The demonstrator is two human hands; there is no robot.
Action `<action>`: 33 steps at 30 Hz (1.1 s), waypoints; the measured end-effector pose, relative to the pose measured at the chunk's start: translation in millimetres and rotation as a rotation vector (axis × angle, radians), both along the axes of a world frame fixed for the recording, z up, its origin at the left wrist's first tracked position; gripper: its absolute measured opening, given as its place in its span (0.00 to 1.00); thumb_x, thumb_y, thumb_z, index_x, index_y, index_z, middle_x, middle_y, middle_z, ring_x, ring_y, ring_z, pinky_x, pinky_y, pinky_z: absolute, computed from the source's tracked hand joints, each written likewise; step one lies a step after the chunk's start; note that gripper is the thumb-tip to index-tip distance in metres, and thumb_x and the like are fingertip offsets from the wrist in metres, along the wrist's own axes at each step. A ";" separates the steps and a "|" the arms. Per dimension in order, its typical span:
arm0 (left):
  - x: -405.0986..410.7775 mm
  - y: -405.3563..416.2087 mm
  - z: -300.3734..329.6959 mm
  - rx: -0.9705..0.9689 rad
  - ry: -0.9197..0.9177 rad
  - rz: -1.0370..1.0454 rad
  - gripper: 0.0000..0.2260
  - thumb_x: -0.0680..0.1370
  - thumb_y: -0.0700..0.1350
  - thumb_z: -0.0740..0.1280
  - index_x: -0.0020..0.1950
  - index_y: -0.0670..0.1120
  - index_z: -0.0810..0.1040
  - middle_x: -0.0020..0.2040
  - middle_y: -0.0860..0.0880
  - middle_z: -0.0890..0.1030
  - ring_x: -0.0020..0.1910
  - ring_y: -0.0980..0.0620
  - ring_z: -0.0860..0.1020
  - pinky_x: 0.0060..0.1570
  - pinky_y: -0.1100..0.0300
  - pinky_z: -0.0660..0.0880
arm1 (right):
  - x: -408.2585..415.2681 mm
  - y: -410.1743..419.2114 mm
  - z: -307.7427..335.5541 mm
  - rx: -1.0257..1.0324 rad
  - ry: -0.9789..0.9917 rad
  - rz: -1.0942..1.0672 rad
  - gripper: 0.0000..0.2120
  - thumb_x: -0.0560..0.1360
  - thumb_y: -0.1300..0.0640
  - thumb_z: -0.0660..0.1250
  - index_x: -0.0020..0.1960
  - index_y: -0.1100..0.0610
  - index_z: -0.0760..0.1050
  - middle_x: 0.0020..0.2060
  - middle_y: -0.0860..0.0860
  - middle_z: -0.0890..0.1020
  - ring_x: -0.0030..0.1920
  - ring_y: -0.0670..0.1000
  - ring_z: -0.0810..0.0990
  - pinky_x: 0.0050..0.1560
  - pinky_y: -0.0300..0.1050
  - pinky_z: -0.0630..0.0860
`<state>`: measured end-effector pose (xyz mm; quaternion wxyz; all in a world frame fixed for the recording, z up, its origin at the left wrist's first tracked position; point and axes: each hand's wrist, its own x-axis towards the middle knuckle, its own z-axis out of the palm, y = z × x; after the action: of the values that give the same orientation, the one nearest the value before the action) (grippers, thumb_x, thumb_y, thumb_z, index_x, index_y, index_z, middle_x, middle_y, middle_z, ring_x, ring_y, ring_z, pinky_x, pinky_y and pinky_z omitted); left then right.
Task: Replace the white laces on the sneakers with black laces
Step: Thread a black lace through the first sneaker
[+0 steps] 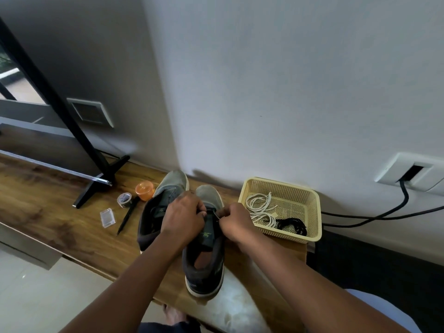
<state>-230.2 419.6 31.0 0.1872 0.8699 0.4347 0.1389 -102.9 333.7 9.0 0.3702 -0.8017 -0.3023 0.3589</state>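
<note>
Your single head-worn wide-angle camera looked forward and down from close above the wooden table (60,212), the wall (288,80) beyond it, both forearms entering from the near edge.

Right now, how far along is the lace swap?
White laces already lie in the cream plastic basket beside a bundle of black lace. Both hands, left and right, pinch a dark lace at the nearer grey sneaker. The farther sneaker looks unlaced.

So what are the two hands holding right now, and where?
Both hands grip the grey sneaker at its eyelet area; the right hand pinches a thin black lace near its end; the left hand holds the upper.
</note>
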 end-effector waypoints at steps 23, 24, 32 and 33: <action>3.9 -1.4 -14.2 -0.076 -0.046 0.052 0.14 0.75 0.45 0.75 0.35 0.58 0.75 0.38 0.61 0.77 0.40 0.60 0.74 0.38 0.61 0.65 | 0.4 0.7 -1.6 -0.008 -0.011 -0.020 0.12 0.75 0.64 0.65 0.52 0.57 0.85 0.50 0.57 0.85 0.53 0.57 0.83 0.52 0.49 0.81; 3.9 -1.2 -14.1 -0.078 -0.049 0.052 0.14 0.75 0.45 0.75 0.35 0.58 0.75 0.38 0.61 0.77 0.40 0.60 0.74 0.38 0.61 0.66 | 0.6 0.5 -1.4 -0.006 -0.009 -0.017 0.12 0.75 0.65 0.65 0.52 0.57 0.85 0.50 0.57 0.85 0.53 0.57 0.83 0.52 0.49 0.81; 4.6 -4.1 -13.0 -0.076 -0.036 0.059 0.14 0.76 0.46 0.75 0.35 0.58 0.75 0.38 0.61 0.76 0.40 0.58 0.74 0.43 0.59 0.67 | -1.2 -3.1 2.0 0.002 -0.009 0.001 0.15 0.75 0.65 0.64 0.57 0.57 0.85 0.54 0.56 0.85 0.56 0.57 0.82 0.57 0.51 0.81; 4.5 -4.8 -13.1 -0.070 -0.023 0.060 0.13 0.76 0.46 0.75 0.36 0.58 0.76 0.40 0.60 0.76 0.42 0.57 0.75 0.44 0.59 0.68 | -1.7 -3.5 2.5 0.001 -0.014 0.006 0.15 0.75 0.65 0.64 0.58 0.57 0.85 0.54 0.56 0.85 0.57 0.57 0.82 0.58 0.52 0.81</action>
<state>-225.7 414.8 17.9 0.2185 0.8477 0.4628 0.1393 -104.6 330.2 11.5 0.3672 -0.8031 -0.3077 0.3541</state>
